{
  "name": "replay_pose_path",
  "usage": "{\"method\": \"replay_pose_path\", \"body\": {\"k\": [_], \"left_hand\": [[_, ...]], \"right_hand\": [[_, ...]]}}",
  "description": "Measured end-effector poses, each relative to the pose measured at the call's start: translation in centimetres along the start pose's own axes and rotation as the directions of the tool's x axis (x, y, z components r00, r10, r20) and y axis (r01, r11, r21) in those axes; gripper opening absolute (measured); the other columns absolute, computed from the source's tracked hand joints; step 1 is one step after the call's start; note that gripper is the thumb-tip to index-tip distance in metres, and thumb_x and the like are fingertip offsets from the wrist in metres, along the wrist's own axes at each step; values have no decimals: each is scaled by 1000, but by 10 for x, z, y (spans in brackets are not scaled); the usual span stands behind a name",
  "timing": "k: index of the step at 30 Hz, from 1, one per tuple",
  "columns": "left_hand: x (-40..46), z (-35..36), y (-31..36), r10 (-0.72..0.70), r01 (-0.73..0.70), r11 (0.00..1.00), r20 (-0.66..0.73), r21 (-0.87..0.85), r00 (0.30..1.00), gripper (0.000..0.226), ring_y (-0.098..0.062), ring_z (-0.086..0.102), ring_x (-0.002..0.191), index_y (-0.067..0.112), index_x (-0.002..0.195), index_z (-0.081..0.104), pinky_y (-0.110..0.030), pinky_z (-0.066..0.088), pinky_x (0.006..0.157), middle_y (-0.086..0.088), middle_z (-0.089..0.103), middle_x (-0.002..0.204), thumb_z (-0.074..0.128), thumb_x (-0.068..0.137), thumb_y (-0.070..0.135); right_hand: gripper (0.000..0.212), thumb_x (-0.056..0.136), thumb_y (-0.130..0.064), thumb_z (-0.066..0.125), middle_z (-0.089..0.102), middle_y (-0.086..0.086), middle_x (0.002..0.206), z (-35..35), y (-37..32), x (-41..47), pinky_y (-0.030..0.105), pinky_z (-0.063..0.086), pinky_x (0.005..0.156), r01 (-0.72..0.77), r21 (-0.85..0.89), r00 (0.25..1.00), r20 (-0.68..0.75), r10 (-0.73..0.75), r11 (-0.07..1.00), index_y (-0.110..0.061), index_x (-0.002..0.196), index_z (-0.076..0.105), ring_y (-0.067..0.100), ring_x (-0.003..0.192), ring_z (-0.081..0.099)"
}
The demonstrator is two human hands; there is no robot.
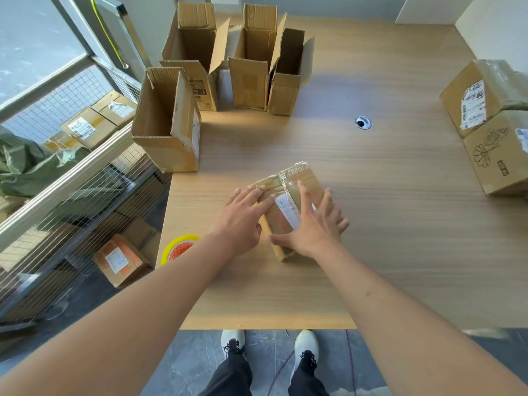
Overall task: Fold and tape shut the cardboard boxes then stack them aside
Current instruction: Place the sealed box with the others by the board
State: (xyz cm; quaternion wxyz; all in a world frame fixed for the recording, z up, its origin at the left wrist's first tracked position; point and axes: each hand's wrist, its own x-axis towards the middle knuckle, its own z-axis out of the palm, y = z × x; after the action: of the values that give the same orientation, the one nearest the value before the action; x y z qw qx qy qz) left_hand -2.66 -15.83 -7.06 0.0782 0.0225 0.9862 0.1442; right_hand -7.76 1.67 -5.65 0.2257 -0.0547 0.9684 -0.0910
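Note:
A small closed cardboard box point(297, 178) with clear tape along its top lies on the wooden table point(400, 224) in front of me. My left hand point(243, 218) lies flat on the box's left part, fingers straight. My right hand point(317, 224) is spread over its right side, fingers straight and thumb by the near end. A yellow roll of tape point(178, 248) sits at the table's left edge beside my left forearm. Several open empty boxes stand at the back left, the nearest one point(168, 124) by the edge. Two taped boxes point(485, 115) are stacked at the right.
A round cable hole point(363, 122) is in the table's middle back. Left of the table runs a wire-mesh shelf rack point(57, 178) holding parcels and green bags. A parcel point(120, 260) lies on the floor below. My shoes show under the near edge.

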Motion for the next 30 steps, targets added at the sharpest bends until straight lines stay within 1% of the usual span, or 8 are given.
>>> {"method": "replay_pose_path", "body": {"k": [1, 2, 5, 8, 11, 17, 25, 30], "left_hand": [[-1, -5, 0, -17, 17, 1000, -14, -4, 1000, 76, -28, 14, 157, 27, 160, 29, -41, 5, 127, -2, 23, 167, 58, 91, 14], [-1, -11, 0, -37, 37, 999, -19, -3, 999, 74, -30, 15, 156, 25, 160, 30, -42, 7, 127, -3, 24, 166, 58, 92, 14], [0, -37, 1, -78, 78, 997, -33, 11, 996, 68, -31, 14, 156, 21, 160, 30, -43, 9, 126, -5, 20, 169, 55, 97, 21], [3, -68, 0, -69, 68, 998, -55, -15, 996, 66, -30, 15, 156, 21, 161, 25, -44, 14, 126, -6, 20, 169, 52, 101, 25], [2, -100, 5, -13, 13, 1000, -39, -16, 999, 64, -29, 14, 157, 19, 162, 22, -44, 18, 126, -4, 18, 170, 47, 105, 29], [-9, -163, 35, 132, -127, 989, -65, 70, 989, 61, -31, 19, 155, 17, 161, 27, -44, 21, 124, -9, 21, 169, 45, 106, 36], [-28, -211, 110, 296, -276, 941, -78, 197, 952, 58, -31, 26, 152, 18, 160, 30, -46, 22, 123, -9, 28, 166, 41, 107, 41], [-31, -215, 172, 356, -332, 912, -66, 242, 932, 58, -33, 22, 153, 20, 160, 30, -47, 18, 125, -10, 25, 167, 36, 108, 45]], "right_hand": [[140, 48, -88, 76, -8, 18, 166, -3, -2, -1, 60, 22, 112, -15, -15, 1000, 0, 15, 1000, -57, 150, -14, 46, 144, 19], [138, 48, -89, 74, -2, 18, 166, -8, -5, -2, 58, 25, 110, -37, -15, 999, -9, 37, 999, -59, 150, -13, 45, 141, 24], [129, 44, -93, 69, 14, 17, 161, -29, -11, -12, 54, 29, 103, -110, 39, 991, -72, 113, 993, -61, 151, 4, 42, 133, 35], [122, 45, -92, 68, 16, 17, 159, -54, -15, -27, 54, 29, 102, -129, 77, 982, -132, 139, 989, -61, 149, 13, 42, 132, 36], [123, 43, -94, 67, 19, 16, 156, -78, -19, -49, 55, 30, 101, -182, 111, 957, -207, 202, 977, -61, 149, 15, 41, 130, 37], [119, 49, -93, 67, 21, 19, 157, -122, -15, -106, 57, 29, 104, -259, 200, 887, -337, 315, 945, -55, 150, 18, 44, 133, 35], [121, 52, -95, 66, 19, 19, 161, -171, 30, -179, 58, 27, 108, -314, 247, 834, -390, 391, 917, -52, 154, 15, 44, 139, 31], [123, 50, -96, 64, 17, 19, 163, -191, 84, -213, 64, 23, 112, -337, 286, 812, -395, 431, 897, -52, 154, 16, 47, 144, 28]]}}
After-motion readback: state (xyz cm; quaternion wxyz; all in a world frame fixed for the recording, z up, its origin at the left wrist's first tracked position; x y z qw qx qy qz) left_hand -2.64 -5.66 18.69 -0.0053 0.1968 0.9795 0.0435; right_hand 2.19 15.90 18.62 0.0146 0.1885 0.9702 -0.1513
